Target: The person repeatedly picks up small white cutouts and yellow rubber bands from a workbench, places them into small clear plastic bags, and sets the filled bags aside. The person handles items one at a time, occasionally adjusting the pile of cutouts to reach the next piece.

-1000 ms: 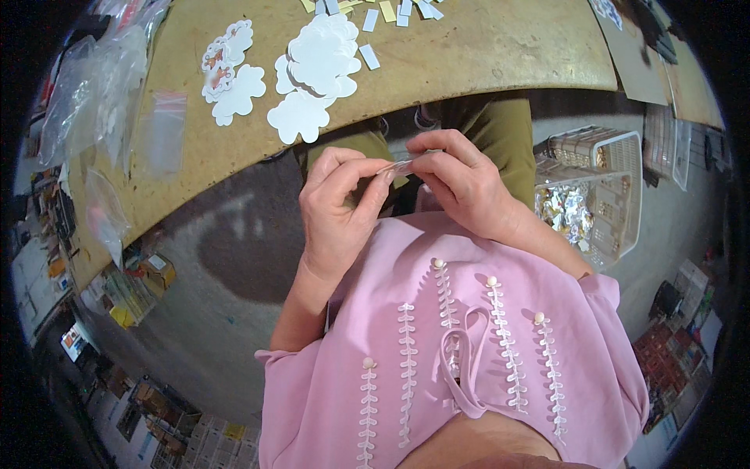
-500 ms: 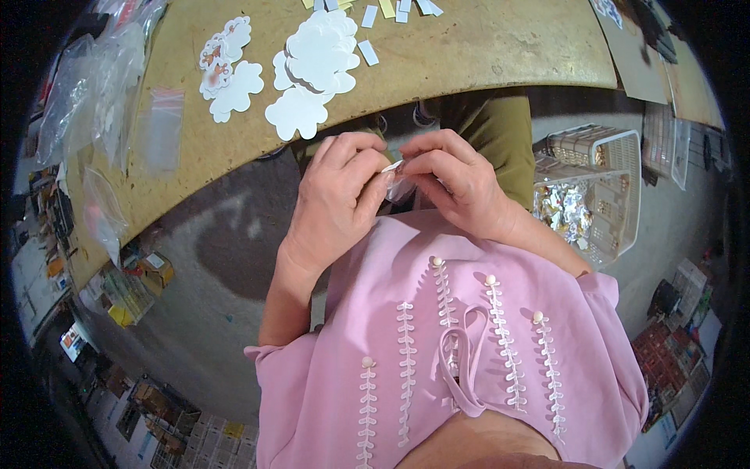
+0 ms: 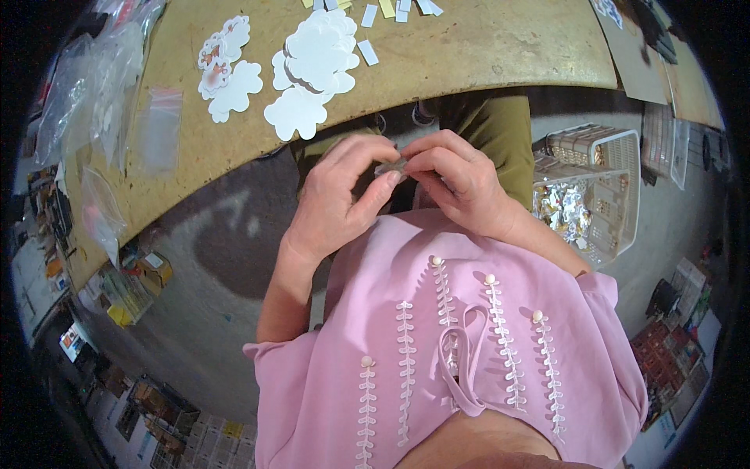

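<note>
Over my lap, just off the table's front edge, my left hand (image 3: 337, 195) and my right hand (image 3: 457, 176) meet fingertip to fingertip. Between them is a small, thin greyish piece (image 3: 388, 167), pinched by both hands; my fingers cover most of it and its kind cannot be made out. Nearest to the hands on the table lies a pile of white flower-shaped paper cutouts (image 3: 316, 59), overlapping one another. Left of that pile is a smaller group of similar cutouts (image 3: 236, 90), some with a brownish printed picture showing.
Small white and yellow slips (image 3: 368, 52) lie at the table's (image 3: 484, 47) far side. Clear plastic bags (image 3: 160, 129) cover its left part. On the floor to the right stands a pale plastic basket (image 3: 625, 191) with shiny silver and gold scraps (image 3: 561, 211). Boxes (image 3: 155, 270) stand at lower left.
The piece between my fingers has turned: its white face showed before, and a thin greyish side shows now. My left hand has shifted slightly right. The cutouts on the table stay put.
</note>
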Demonstrator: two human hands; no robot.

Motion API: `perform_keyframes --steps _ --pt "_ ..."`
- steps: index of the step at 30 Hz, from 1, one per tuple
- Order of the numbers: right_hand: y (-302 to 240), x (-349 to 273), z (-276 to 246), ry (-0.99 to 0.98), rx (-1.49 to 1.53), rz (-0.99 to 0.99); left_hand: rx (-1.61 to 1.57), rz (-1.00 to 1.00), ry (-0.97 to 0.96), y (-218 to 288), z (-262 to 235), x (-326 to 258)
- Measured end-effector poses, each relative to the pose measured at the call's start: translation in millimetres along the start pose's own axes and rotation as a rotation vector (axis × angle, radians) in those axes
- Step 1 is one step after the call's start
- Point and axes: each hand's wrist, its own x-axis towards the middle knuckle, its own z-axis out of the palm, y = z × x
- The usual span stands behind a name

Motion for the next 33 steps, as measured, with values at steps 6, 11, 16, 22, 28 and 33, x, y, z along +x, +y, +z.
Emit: perform_keyframes --steps 6,11,16,22,28,33 --pt "0 5 -4 -0.005 0.053 0.014 0.055 0.029 -0.032 -1 2 -2" --pt "-4 3 -7 -0.075 0.200 0.084 -0.075 0.069 -0.140 -4 -5 1" --pt "2 3 -18 -0.174 -0.002 -0.125 0.169 0.007 -0.175 -2 -5 3" --pt "-1 4 -35 -0.295 -0.187 -0.329 0.325 0.090 -0.271 6 -3 10" --pt "9 -4 -47 -0.219 -0.354 -0.295 0.285 0.228 -0.223 24 -16 36" --pt "15 -8 -49 -0.137 -0.372 -0.218 0.856 0.370 0.050 41 -44 92"
